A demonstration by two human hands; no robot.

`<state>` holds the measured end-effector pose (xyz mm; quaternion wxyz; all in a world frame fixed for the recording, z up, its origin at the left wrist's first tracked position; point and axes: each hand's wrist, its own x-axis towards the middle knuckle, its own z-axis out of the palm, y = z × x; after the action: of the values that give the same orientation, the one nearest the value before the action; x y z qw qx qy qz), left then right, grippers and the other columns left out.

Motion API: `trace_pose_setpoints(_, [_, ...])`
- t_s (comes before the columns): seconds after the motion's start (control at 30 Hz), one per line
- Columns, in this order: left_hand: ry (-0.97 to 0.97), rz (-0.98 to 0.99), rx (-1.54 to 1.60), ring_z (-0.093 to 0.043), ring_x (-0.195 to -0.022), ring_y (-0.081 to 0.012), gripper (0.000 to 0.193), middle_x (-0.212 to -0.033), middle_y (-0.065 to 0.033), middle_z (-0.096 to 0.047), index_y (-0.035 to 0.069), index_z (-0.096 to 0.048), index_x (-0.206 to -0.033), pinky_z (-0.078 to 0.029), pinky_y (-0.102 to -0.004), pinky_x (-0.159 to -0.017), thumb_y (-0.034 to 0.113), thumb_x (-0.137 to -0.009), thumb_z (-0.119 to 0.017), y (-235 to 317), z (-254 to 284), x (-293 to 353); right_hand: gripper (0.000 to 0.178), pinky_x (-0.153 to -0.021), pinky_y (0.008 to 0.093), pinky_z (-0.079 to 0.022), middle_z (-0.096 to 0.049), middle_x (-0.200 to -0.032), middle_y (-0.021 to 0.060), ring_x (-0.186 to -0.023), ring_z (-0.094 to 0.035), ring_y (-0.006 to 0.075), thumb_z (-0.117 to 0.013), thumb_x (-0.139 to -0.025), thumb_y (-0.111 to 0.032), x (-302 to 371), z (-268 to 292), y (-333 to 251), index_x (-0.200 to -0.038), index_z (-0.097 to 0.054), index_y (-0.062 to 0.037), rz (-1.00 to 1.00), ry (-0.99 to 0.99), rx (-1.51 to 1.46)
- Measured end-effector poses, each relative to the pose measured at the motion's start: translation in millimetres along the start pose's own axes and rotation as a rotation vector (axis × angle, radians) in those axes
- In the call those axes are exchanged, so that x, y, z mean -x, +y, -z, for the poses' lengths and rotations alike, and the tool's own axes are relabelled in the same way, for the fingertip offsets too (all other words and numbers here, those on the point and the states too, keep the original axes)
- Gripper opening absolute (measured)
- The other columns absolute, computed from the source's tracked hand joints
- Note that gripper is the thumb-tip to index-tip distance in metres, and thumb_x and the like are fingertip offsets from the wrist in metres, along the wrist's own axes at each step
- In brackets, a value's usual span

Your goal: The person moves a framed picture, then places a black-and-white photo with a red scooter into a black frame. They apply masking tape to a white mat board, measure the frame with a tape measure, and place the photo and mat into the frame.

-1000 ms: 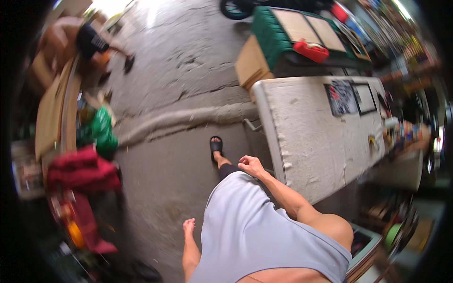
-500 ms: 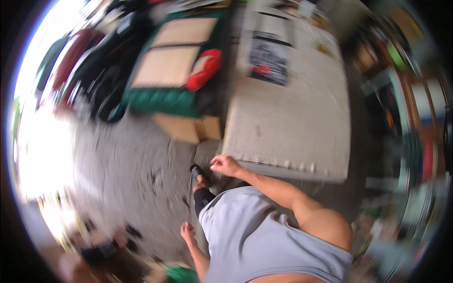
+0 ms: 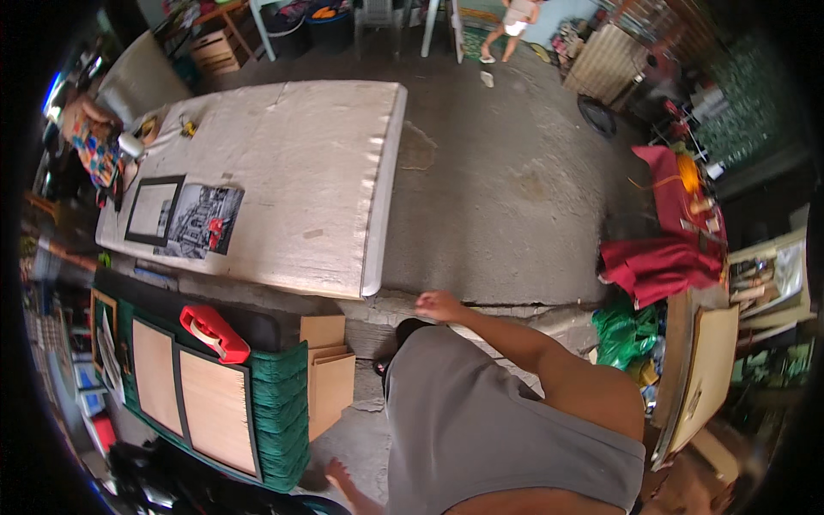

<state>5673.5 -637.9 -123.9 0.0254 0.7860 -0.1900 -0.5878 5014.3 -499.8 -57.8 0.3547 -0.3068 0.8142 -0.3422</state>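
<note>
My right hand (image 3: 439,306) hangs in front of me, loosely open with nothing in it, just off the near corner of a large pale-topped table (image 3: 292,172). Low at my side, my left hand (image 3: 340,474) is also empty, its fingers apart, beside a green tufted bench (image 3: 283,416). Two black frames with light wooden backs (image 3: 215,399) lie on that bench. A red tape dispenser (image 3: 215,333) rests at their edge. Light brown boards (image 3: 330,386) lean at the bench's end, between it and my foot.
On the table lie a black frame (image 3: 155,210) and a black-and-white print (image 3: 202,221). Another person (image 3: 90,137) is at its far left end; someone else (image 3: 519,17) stands at the back. At right are red cloth (image 3: 665,262), a green plastic bag (image 3: 622,335) and a wooden panel (image 3: 704,378).
My view has swung to the right: the table and green bench now lie on the left, and the right side of the room has come into view. Both hands remain empty.
</note>
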Motion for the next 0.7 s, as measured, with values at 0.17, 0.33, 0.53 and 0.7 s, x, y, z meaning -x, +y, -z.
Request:
trace_pose_setpoints(0.17, [0.147, -0.531, -0.162, -0.062, -0.082, -0.023, 0.042, -0.098, -0.0013, -0.063, 0.017, -0.059, -0.123, -0.048, -0.0413, -0.059, 0.045, -0.091, -0.052, 96, -28, 37, 0.036, -0.081, 0.0385, -0.053, -0.072, -0.092, 0.0128, -0.088, -0.069, 0.0295, -0.073, -0.076, -0.042, 82, 5, 64, -0.093, -0.073, -0.0105, -0.362, 0.266, -0.003])
trace_pose_setpoints(0.33, [-0.348, -0.5, -0.2, -0.061, -0.079, -0.0156, 0.037, -0.097, -0.0011, -0.065, 0.015, -0.061, -0.119, -0.045, -0.0318, -0.058, 0.038, -0.09, -0.056, 56, -102, 28, 0.036, -0.079, 0.0394, -0.053, -0.072, -0.091, 0.0135, -0.087, -0.069, 0.0301, -0.074, -0.076, -0.043, 145, -50, 80, -0.089, -0.073, -0.0102, -0.325, 0.239, -0.08])
trace_pose_setpoints(0.53, [-0.161, -0.868, -0.394, -0.059, -0.084, -0.0142, 0.037, -0.099, -0.0008, -0.064, 0.013, -0.063, -0.118, -0.047, -0.0351, -0.07, 0.034, -0.087, -0.066, -58, -110, 64, 0.035, -0.087, 0.0376, -0.051, -0.072, -0.098, 0.013, -0.099, -0.066, 0.0286, -0.073, -0.077, -0.044, 223, -117, 101, -0.093, -0.075, -0.0139, -0.457, -0.139, -0.053])
trace_pose_setpoints(0.7, [-0.117, -0.407, -0.139, -0.058, -0.082, -0.0179, 0.041, -0.104, -0.0036, -0.064, 0.014, -0.063, -0.118, -0.045, -0.0379, -0.068, 0.039, -0.086, -0.066, -65, -46, 84, 0.041, -0.084, 0.0397, -0.052, -0.072, -0.096, 0.0111, -0.096, -0.066, 0.0317, -0.07, -0.074, -0.052, 276, -153, 223, -0.089, -0.076, -0.0143, -0.261, -0.146, 0.184])
